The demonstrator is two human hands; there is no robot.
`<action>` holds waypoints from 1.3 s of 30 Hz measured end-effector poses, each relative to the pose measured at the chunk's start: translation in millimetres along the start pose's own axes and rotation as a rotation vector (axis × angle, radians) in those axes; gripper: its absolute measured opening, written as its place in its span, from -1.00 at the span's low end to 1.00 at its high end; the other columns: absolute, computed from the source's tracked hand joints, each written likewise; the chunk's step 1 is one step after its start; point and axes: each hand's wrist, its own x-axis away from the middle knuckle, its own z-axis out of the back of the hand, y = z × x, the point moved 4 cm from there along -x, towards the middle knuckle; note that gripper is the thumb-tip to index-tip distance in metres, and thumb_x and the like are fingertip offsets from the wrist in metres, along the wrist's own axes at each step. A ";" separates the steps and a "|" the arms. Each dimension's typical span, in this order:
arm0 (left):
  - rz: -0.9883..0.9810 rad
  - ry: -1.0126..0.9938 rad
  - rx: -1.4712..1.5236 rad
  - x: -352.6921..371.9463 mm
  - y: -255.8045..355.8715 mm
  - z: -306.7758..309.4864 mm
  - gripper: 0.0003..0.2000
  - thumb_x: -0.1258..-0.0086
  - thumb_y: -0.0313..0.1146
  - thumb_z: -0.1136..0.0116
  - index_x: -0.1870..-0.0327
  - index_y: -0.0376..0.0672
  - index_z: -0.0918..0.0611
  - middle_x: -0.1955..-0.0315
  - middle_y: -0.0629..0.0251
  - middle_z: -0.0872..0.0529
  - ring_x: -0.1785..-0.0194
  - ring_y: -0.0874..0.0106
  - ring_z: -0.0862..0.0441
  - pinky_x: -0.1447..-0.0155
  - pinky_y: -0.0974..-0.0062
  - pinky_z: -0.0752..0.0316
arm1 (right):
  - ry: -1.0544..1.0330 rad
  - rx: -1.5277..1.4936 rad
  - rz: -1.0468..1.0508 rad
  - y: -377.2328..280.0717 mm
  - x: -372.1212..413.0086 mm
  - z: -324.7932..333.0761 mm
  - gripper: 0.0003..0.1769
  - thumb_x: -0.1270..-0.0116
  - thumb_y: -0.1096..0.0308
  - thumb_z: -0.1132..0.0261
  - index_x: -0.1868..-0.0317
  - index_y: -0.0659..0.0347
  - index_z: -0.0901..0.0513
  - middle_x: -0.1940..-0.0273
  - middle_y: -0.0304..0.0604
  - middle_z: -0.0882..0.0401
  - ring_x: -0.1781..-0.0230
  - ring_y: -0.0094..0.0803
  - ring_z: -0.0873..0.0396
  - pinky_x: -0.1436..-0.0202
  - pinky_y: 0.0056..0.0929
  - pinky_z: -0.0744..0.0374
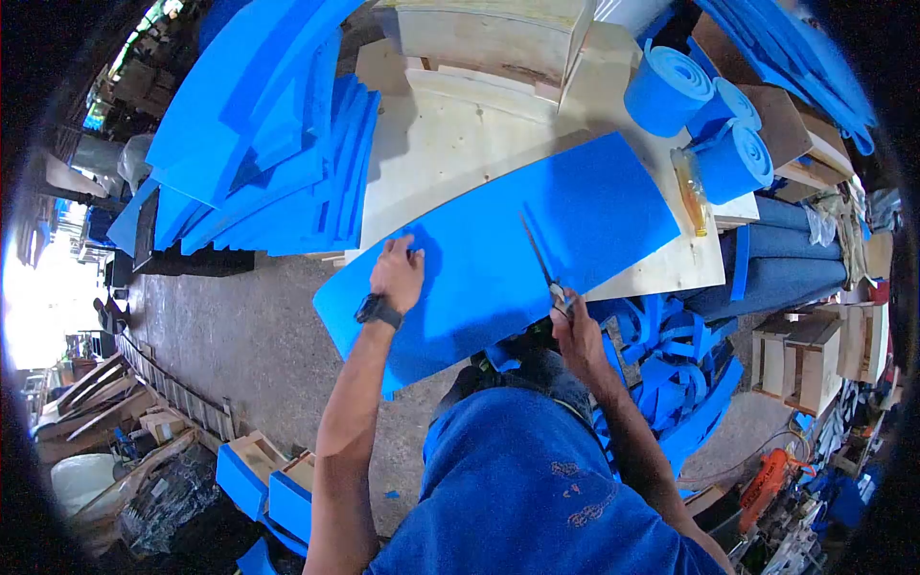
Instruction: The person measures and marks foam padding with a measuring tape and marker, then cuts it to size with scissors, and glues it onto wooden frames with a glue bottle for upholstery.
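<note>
A wide blue foam sheet (479, 249) lies across the pale wooden table (450, 134) and hangs over its near edge on the left. My left hand (398, 273), with a dark watch at the wrist, rests on the sheet's left part, fingers apart and nothing held. My right hand (575, 326) is closed around the handles of scissors (539, 254) at the sheet's near edge. Their long blades point up and away over the blue surface.
Stacked blue sheets (278, 163) stand at the left, rolled blue foam (668, 88) and a yellowish bottle (694, 196) at the right. Blue offcuts (661, 364) heap below the table's right side. A wooden box (489, 38) sits at the back.
</note>
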 end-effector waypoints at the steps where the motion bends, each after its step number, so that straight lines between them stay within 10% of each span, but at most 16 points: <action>1: 0.033 -0.027 -0.080 -3.6 12.6 -1.3 -0.52 -0.47 -0.24 -0.18 -0.41 0.03 -0.51 -0.14 -0.01 -0.64 -0.01 -0.04 -0.71 -0.09 0.02 -0.63 | 0.048 0.124 0.167 -2.7 -11.2 -10.5 -0.59 -0.62 0.24 -0.13 -0.35 0.24 -0.41 0.15 0.04 -0.72 0.27 -0.01 -0.69 0.18 -0.09 -0.63; 5: -0.213 -0.165 -0.357 -14.5 53.2 -33.6 -0.41 -0.47 -0.28 -0.15 -0.55 0.11 -0.38 -0.46 0.08 -0.44 -0.20 0.01 -0.65 -0.23 -0.07 -0.56 | 0.021 0.123 0.382 -27.6 -56.3 -36.8 -0.38 -0.62 0.23 -0.10 -0.60 0.10 -0.22 -0.11 0.06 -0.74 0.12 0.17 -0.74 0.04 0.04 -0.70; 10: -0.183 -0.290 -0.486 -24.4 29.6 -89.7 -0.36 -0.45 -0.35 -0.11 -0.59 0.19 -0.35 -0.63 0.26 -0.23 -0.39 0.00 -0.50 -0.31 -0.25 -0.45 | -0.077 0.416 0.284 -9.6 -108.8 -75.4 -0.38 -0.60 0.24 -0.11 -0.60 0.03 -0.25 0.06 0.17 -0.75 0.23 0.17 -0.74 0.14 0.11 -0.71; 39: -0.082 -0.387 -0.414 -32.2 37.0 -88.1 -0.30 -0.46 -0.36 -0.10 -0.64 0.34 -0.25 -0.61 0.20 -0.26 -0.34 -0.12 -0.52 -0.32 -0.32 -0.45 | -0.170 0.599 0.213 -12.8 -145.5 -101.8 -0.44 -0.51 0.26 -0.17 -0.48 0.08 -0.43 0.32 0.19 -0.75 0.36 0.20 -0.75 0.22 0.20 -0.71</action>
